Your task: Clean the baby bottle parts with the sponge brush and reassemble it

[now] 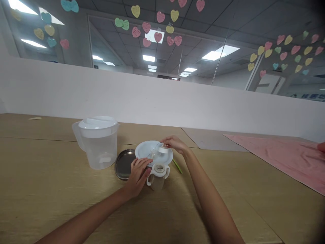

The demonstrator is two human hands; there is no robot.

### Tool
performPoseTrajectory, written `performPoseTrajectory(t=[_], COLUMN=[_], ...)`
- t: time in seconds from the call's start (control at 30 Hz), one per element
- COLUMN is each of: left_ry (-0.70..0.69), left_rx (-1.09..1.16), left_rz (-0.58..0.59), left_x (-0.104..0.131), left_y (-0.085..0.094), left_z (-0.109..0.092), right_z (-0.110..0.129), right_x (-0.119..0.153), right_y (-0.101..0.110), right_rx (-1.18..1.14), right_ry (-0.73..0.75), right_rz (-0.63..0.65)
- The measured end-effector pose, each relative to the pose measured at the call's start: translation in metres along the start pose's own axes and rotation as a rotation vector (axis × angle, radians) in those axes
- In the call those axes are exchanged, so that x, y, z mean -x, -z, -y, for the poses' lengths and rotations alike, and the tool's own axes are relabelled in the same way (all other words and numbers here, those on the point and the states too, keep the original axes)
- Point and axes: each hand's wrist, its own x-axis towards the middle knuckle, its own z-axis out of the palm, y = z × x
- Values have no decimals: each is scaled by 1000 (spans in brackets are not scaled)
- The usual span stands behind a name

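A clear baby bottle (157, 181) with two white side handles stands upright on the table, its mouth uncovered. My left hand (139, 174) lies beside it with fingers stretched toward the near rim of a white plate (139, 153); nothing shows in its grasp. Over the plate, the fingers of my right hand (175, 143) are closed on a bottle nipple with a white collar (163, 150). Some small clear piece (153, 154) lies on the plate, too indistinct to name. Left of the plate is an oval metal tray (124, 164), partly covered by the plate and my left hand.
A lidded translucent pitcher (100, 149) of clear liquid stands to the left. A thin green stick-like item (177, 166) lies right of the plate. Farther right is a pink cloth (284, 156), with part of another person's hand (321, 146) at the edge. A white wall (152, 101) backs the table.
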Motion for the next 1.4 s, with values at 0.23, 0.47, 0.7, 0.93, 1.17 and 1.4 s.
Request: performPoseTrajectory(t=[0.23, 0.47, 0.7, 0.93, 1.17, 1.4], left_ry=[8, 10, 20, 21, 23, -8], left_rx=[6, 9, 18, 38, 27, 34], left_rz=[4, -2, 1, -1, 6, -93], left_x=[0, 0, -2, 0, -1, 1], left_y=[-1, -1, 2, 2, 2, 4], left_z=[1, 0, -6, -5, -6, -6], right_z=[14, 18, 16, 5, -5, 22], right_x=[8, 14, 11, 4, -2, 7], right_y=[-12, -19, -17, -13, -14, -25], right_rx=[-51, 293, 422, 751, 720, 448], right_ry=[-46, 52, 84, -31, -5, 141], right_rz=[125, 368, 327, -78, -197, -188])
